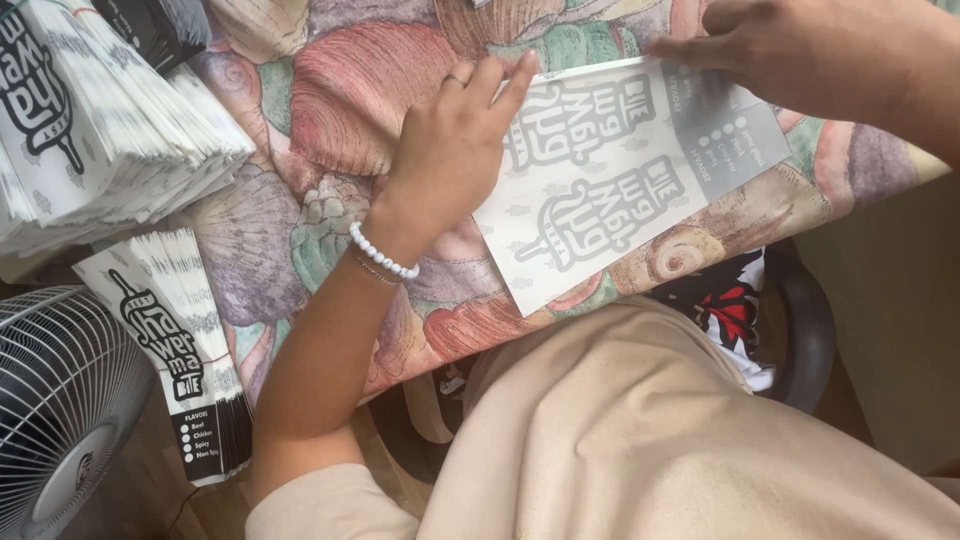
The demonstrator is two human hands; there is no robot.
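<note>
Left hand (455,150) flat, fingers spread, pressing printed paper sheet (610,175), ctr-right of frame on shell-pattern bench (300,200). Right hand (800,50), upper right, fingers together, flat on sheet's far end. Stacked sheets (90,130) upper left.

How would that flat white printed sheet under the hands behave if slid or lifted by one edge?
The white printed sheet lies fully flat on the shell-patterned tablecloth, so it is probably thin, light and floppy when lifted. Its lower corner overhangs the table edge without sagging, suggesting slight stiffness. Both hands, left and right, press it, perhaps because it slides easily.
</note>
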